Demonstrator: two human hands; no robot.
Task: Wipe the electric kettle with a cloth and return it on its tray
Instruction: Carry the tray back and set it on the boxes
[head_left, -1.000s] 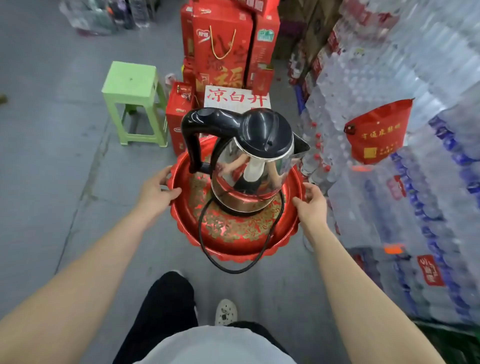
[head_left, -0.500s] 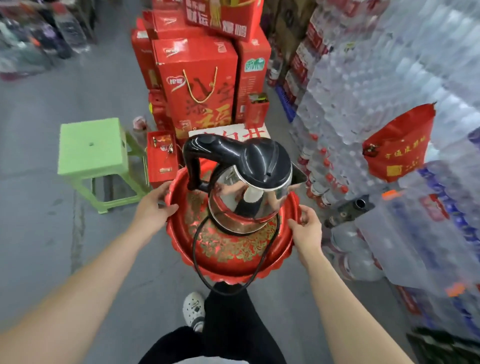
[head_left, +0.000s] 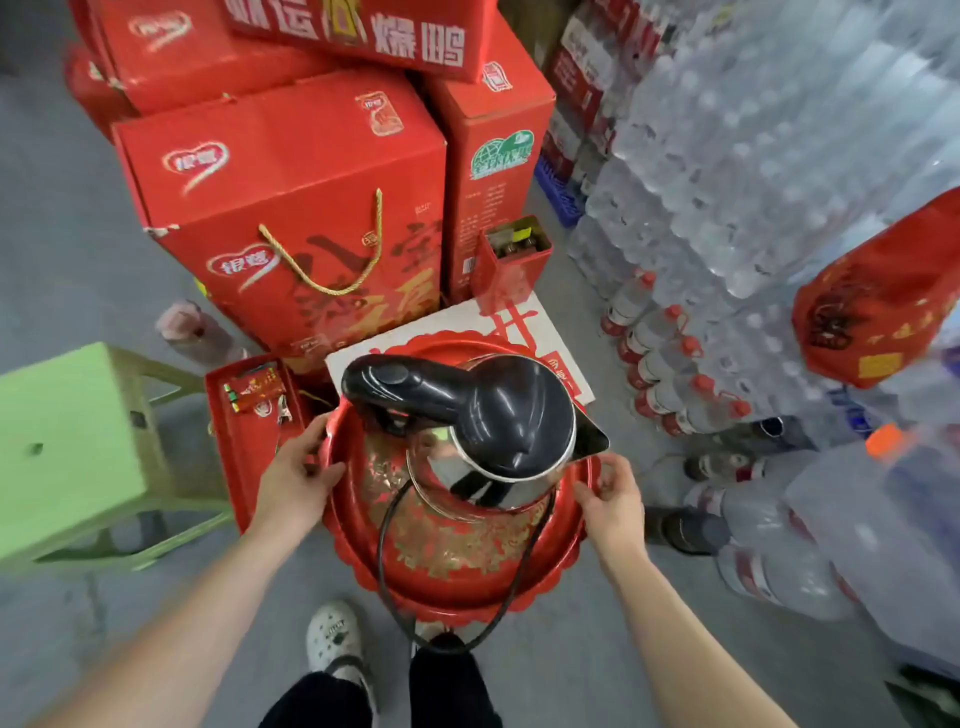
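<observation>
Toward the far right of the round red tray (head_left: 457, 592) stands the electric kettle (head_left: 498, 426), upright, lid shut. Its black handle (head_left: 400, 379) reaches to the far left edge and its spout (head_left: 592, 441) juts over the right edge. The left hand (head_left: 293, 483) grips the left rim, thumb inside and fingers curled underneath. The right hand (head_left: 613, 499) pinches the opposite rim in the same way. Holding it at both sides looks meant to keep the tray level, since the kettle sits off centre and could slide or tip. The tray appears to be carried clear of the floor (head_left: 52, 234), because a shoe shows under its near edge. The black cord (head_left: 387, 561) loops off the near edge and hangs in front of the legs, where it could snag a knee.

Nothing to wipe with is in view, so my guess is that the wiping has not begun and the tray is being taken somewhere to be set down. Room is tight. Red gift boxes (head_left: 291, 208) and a white board (head_left: 519, 322) block the way ahead, and the tray's far edge overlaps the board. An open red box (head_left: 249, 415) and a green stool (head_left: 62, 441) sit just beside the left hand. Bottled-water packs (head_left: 753, 156) and loose bottles (head_left: 670, 332) crowd the right. The stool top looks like the nearest flat landing spot, and bare floor opens to the left beyond it.
</observation>
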